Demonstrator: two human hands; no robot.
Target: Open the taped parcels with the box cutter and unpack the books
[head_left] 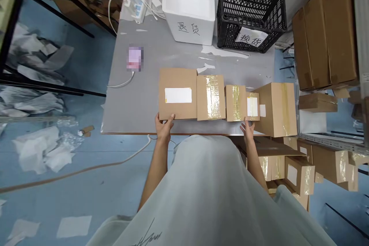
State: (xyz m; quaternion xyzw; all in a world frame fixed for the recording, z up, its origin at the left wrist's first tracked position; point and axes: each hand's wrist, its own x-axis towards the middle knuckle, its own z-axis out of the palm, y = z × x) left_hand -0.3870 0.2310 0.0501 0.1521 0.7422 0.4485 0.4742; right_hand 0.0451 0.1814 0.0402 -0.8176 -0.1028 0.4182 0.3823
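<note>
Five brown boxes [230, 103] stand side by side on the grey tabletop [132, 103], near its front edge, easy to reach. The left hand [164, 126] has its grip spread around a corner of the big left box [178, 94]. The right hand [248, 127] is spread too, at the small box [253, 107], perhaps holding the row straight

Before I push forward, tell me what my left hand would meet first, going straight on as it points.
The leftmost cardboard box in the row, almost at once: your left hand appears to touch its near edge, though depth is hard to judge.
</note>
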